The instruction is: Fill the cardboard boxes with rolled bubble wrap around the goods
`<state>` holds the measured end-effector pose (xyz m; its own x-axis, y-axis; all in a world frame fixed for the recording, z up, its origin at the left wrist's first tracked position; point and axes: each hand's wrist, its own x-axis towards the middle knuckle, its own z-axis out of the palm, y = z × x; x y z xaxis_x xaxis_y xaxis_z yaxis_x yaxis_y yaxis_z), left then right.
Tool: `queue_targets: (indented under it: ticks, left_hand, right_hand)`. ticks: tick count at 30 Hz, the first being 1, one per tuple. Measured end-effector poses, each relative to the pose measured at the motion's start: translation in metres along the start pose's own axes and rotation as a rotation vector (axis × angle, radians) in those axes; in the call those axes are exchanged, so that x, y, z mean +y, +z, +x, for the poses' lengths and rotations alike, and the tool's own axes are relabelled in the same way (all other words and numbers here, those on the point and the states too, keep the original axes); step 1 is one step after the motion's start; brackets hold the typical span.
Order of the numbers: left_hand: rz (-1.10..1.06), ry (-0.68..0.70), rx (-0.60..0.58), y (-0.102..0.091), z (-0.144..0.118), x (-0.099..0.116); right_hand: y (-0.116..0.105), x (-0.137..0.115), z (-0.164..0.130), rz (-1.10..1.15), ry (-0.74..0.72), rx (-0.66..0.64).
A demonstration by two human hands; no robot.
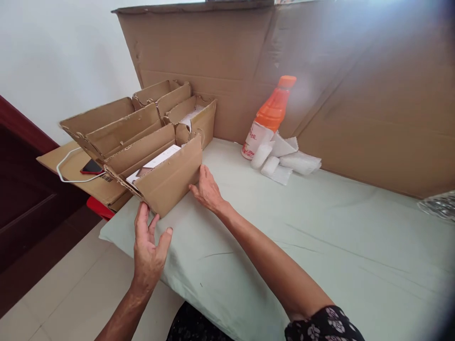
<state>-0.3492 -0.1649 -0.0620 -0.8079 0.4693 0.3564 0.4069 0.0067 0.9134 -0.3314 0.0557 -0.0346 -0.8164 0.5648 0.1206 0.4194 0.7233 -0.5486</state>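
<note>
A row of open brown cardboard boxes (167, 177) stands at the left end of a table covered in pale green cloth (320, 246). The nearest box holds white and brown flat items (154, 163). My right hand (206, 189) rests with its fingers against the right corner of that nearest box. My left hand (149, 246) hovers with fingers spread just below the box's near left corner, holding nothing.
An orange bottle (270, 113) stands by several white rolled packets (284, 161) against a big cardboard sheet (320, 71) at the back. A red phone (91, 166) with a white cable lies on flat cardboard at left. Something shiny (439, 206) sits at the right edge.
</note>
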Motion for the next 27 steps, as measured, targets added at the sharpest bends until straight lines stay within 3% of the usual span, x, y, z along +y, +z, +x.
queue_targets:
  ticks: [5,10,18,22,25,27]
  left_hand:
    - [-0.029,-0.099,0.026,0.002,0.017,-0.024]
    - [-0.024,-0.328,-0.01,0.002,-0.003,-0.038]
    - [0.231,-0.237,-0.256,0.006,-0.032,-0.027]
    - [0.381,-0.073,-0.399,0.025,-0.05,-0.007]
    - [0.401,0.19,-0.514,0.048,-0.068,0.005]
    - [0.373,0.41,-0.63,0.066,-0.078,0.007]
  right_hand:
    - [0.022,0.004,0.009,-0.06,-0.088,-0.101]
    - [0.031,0.01,-0.025,-0.146,-0.144,-0.117]
    - [0.036,0.022,-0.102,-0.322,-0.37,-0.021]
    - [0.015,0.032,-0.148,-0.399,-0.391,-0.007]
    - [-0.011,0.054,-0.18,-0.448,-0.383,-0.049]
    - [-0.033,0.082,-0.204,-0.463,-0.326,-0.054]
